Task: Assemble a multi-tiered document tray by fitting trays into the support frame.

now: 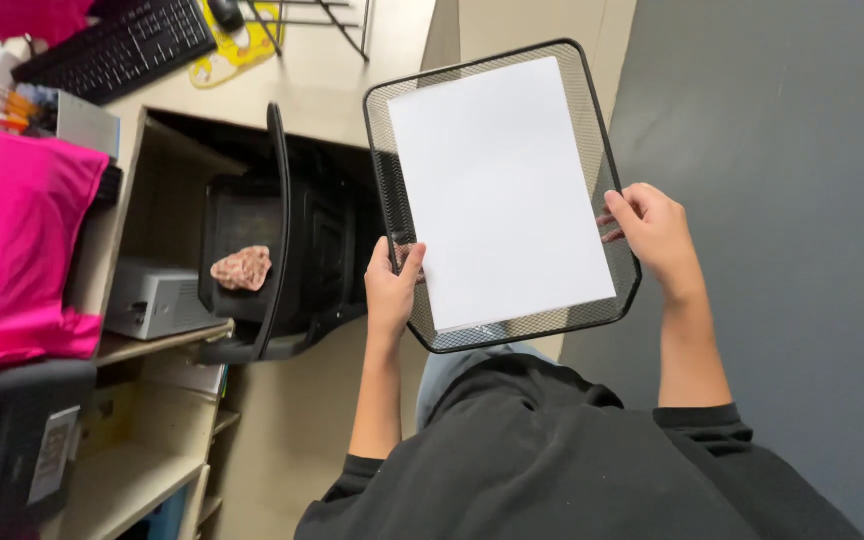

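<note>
I hold a black wire-mesh paper tray (585, 100) in front of my chest, tilted toward me. A stack of blank white paper (497, 185) lies inside it and fills most of its floor. My left hand (392, 290) grips the tray's lower left rim, thumb over the edge near the paper's corner. My right hand (657, 235) grips the right rim, fingers curled around the wire.
A black office chair (282, 230) with a small pinkish-brown cloth (242, 268) on its seat stands under a beige desk. A black keyboard (117, 48) lies on the desk. A person in a bright pink shirt (12, 230) is at the left. A grey device (157, 298) sits on a shelf.
</note>
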